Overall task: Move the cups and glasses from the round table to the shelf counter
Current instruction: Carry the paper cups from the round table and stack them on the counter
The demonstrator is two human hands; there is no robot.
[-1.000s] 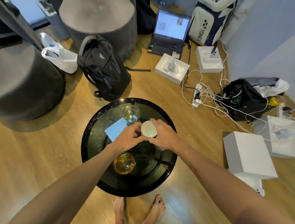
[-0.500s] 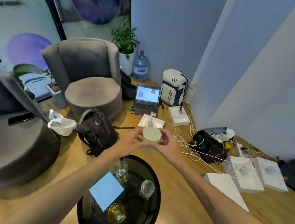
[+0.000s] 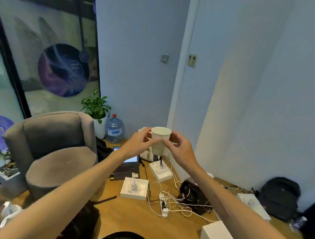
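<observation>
A white paper cup (image 3: 159,140) is held upright in mid-air at chest height, in front of the blue wall. My left hand (image 3: 138,144) grips its left side with thumb and fingers. My right hand (image 3: 179,149) grips its right side the same way. Only the far rim of the black round table (image 3: 124,238) shows at the bottom edge. The glasses on it are out of view, and no shelf counter is visible.
A grey armchair (image 3: 58,151) stands left. On the wooden floor lie a laptop (image 3: 127,167), white boxes (image 3: 134,188), a power strip with tangled cables (image 3: 167,201) and black bags (image 3: 280,197). A water bottle (image 3: 114,129) and potted plant (image 3: 96,107) stand by the wall.
Both hands have lifted the paper cup off the round table and up. The view has tilted upward, so the table and its glasses have dropped out of sight.
</observation>
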